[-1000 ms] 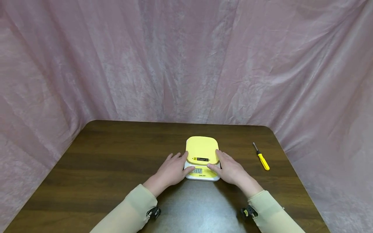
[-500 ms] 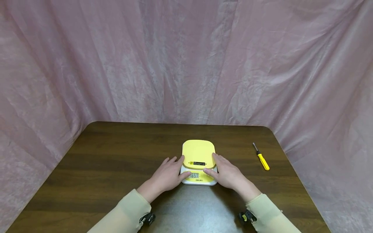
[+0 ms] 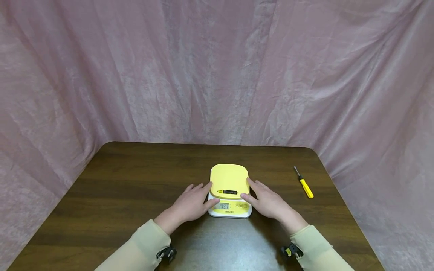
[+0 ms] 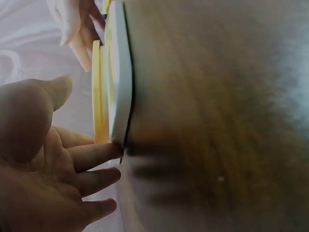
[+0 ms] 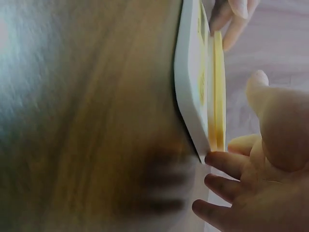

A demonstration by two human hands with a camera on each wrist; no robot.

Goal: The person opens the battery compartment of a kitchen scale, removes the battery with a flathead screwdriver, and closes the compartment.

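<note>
I have my left hand point(image 3: 190, 205) and right hand point(image 3: 268, 203) flanking the yellow kitchen scale point(image 3: 229, 191) mid-table, left of the screwdriver point(image 3: 304, 183), fingers straight against its sides, not lifted yet.

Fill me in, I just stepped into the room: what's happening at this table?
A person has both hands on a small yellow kitchen scale sitting on a dark wooden table. The left hand rests against its left side and the right hand against its right side, fingers fairly straight, thumbs near the lit display. A yellow-handled screwdriver lies untouched on the table to the right.
</note>
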